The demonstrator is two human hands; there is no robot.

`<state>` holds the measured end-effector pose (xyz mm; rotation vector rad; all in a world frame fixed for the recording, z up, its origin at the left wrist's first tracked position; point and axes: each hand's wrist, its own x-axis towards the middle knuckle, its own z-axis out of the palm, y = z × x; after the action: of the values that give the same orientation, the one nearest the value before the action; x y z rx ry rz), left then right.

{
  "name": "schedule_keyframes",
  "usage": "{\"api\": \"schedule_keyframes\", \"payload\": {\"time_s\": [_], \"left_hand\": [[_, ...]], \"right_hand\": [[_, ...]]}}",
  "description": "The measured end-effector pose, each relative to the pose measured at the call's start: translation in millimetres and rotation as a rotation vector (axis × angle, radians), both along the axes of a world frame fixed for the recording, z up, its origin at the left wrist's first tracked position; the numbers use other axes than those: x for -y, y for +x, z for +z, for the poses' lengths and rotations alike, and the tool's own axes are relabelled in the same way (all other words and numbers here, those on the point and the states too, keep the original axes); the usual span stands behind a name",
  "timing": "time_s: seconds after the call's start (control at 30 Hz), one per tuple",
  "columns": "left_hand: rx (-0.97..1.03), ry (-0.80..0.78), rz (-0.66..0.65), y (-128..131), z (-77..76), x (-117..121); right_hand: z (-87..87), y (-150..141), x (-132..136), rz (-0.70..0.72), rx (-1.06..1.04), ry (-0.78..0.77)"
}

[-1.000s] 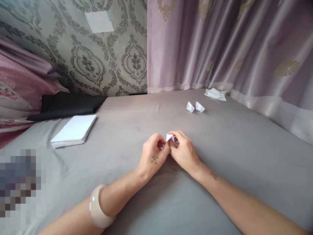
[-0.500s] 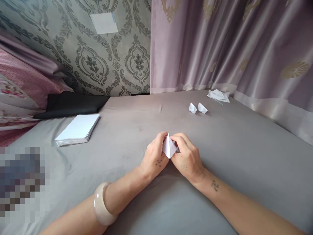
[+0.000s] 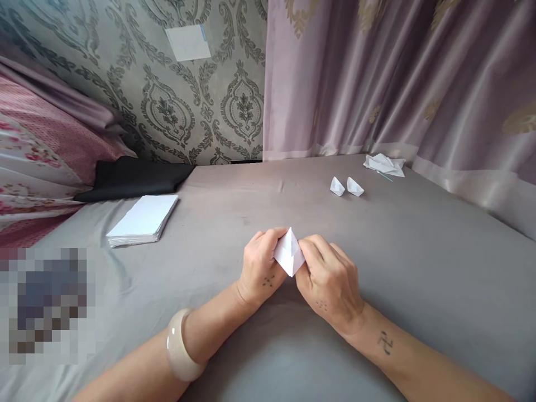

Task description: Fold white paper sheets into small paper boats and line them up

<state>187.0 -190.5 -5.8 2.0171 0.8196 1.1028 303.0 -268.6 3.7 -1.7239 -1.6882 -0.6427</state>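
A small piece of folded white paper (image 3: 290,254), now diamond-shaped with a crease down its middle, is held between both hands above the grey cloth. My left hand (image 3: 263,262) pinches its left side, thumb along the upper left edge. On the other side my right hand (image 3: 329,273) grips the right corner between thumb and curled fingers. Parts of the fingers behind the paper are hidden. Farther off stand two small folded paper boats (image 3: 337,186) (image 3: 355,187), side by side.
A stack of white paper (image 3: 144,219) lies at left on the grey cloth (image 3: 234,195), before a folded black cloth (image 3: 138,176). Folded white papers (image 3: 384,164) and a thin bluish stick (image 3: 385,176) lie at the back right, near the purple curtain (image 3: 335,78). A blurred patch covers the lower left.
The folded paper has turned and opened out from a small peak to a broad diamond facing me. My right hand has shifted its hold to the right corner. The view has swung slightly left.
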Motion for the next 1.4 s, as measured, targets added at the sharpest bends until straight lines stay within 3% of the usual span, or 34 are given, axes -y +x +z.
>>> {"api": "schedule_keyframes", "payload": {"time_s": [0.13, 0.27, 0.47, 0.7, 1.13, 1.27, 1.4], "left_hand": [[0.167, -0.145, -0.115, 2.4, 0.5, 1.4], [0.308, -0.148, -0.214, 6.0, -1.5, 3.4], [0.275, -0.064, -0.080, 8.1, 2.7, 10.3], [0.290, -0.093, -0.018, 7.7, 9.7, 9.5], [0.575, -0.626, -0.344, 12.5, 10.2, 7.2], [0.539, -0.704, -0.391, 12.7, 9.9, -0.3], [0.485, -0.871, -0.541, 8.7, 9.8, -15.0]], "right_hand": [[-1.7, -0.3, 0.0, 0.000, -0.080, 0.025], [-5.5, -0.6, -1.1, 0.018, -0.126, 0.091], [-3.3, -0.9, 0.4, 0.106, -0.002, 0.097], [-2.2, 0.1, -2.0, 0.176, 0.055, 0.096], [-6.3, 7.7, -0.9, 0.149, 0.081, 0.103], [-11.6, 14.9, -3.7, 0.117, 0.051, 0.059], [-18.0, 27.6, -10.0, 0.030, 0.047, -0.084]]}}
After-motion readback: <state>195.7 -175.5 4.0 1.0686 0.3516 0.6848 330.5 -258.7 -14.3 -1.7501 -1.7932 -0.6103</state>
